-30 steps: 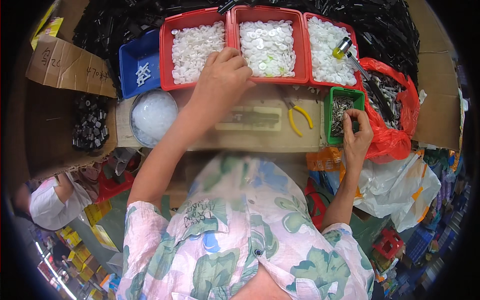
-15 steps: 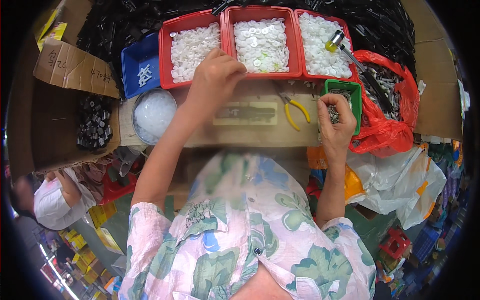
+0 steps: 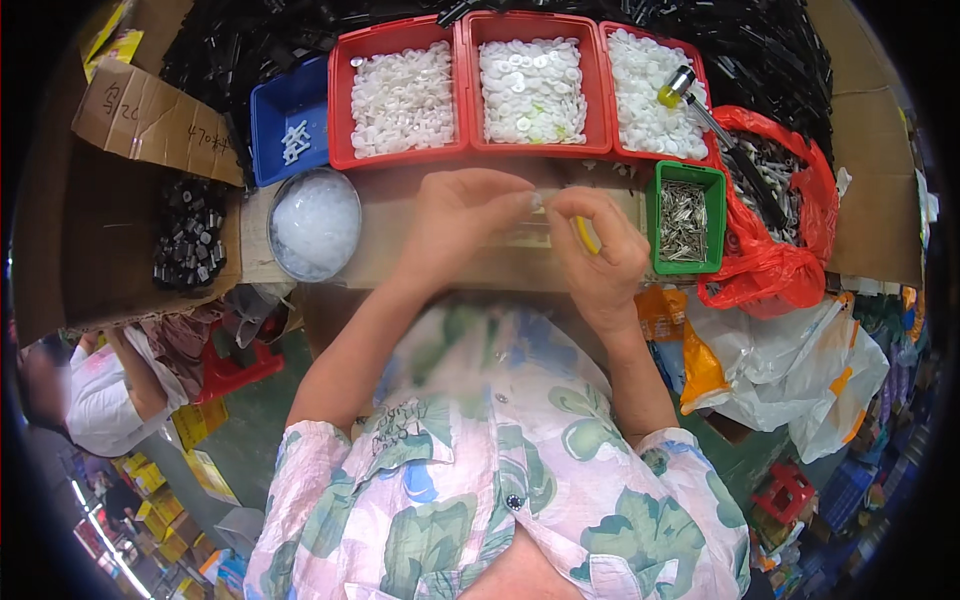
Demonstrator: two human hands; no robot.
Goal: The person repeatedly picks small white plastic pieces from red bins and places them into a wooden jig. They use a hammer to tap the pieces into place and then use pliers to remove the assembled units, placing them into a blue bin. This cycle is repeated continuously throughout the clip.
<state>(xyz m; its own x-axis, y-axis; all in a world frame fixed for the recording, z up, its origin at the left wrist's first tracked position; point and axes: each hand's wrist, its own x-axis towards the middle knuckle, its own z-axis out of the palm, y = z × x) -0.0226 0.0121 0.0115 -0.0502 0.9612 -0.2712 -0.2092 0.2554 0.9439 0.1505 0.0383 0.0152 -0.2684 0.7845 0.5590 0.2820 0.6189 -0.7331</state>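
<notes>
My left hand [image 3: 460,220] is above the middle of the bench, with thumb and forefinger pinched on a small whitish piece [image 3: 536,201]. Close beside it, my right hand [image 3: 603,250] is closed in a pinch, its fingertips almost meeting the left ones. Whatever the right fingers hold is too small to make out. Under the hands lies a pale yellow block [image 3: 530,232], mostly covered. A yellow handle of the pliers [image 3: 587,236] shows by the right hand. Beyond stand three red trays, the middle tray [image 3: 597,130] holding white discs.
A steel bowl [image 3: 357,222] of clear plastic bits and a blue tray [image 3: 262,130] stand left. At right are a green tray [image 3: 714,245] of metal pins, a red bag [image 3: 770,275] and a hammer [image 3: 740,155]. A cardboard box [image 3: 100,250] holds black parts. Someone sits far left.
My left hand has come back from the front of the red trays, and my right hand has left the green tray. Both have moved together over the pale block.
</notes>
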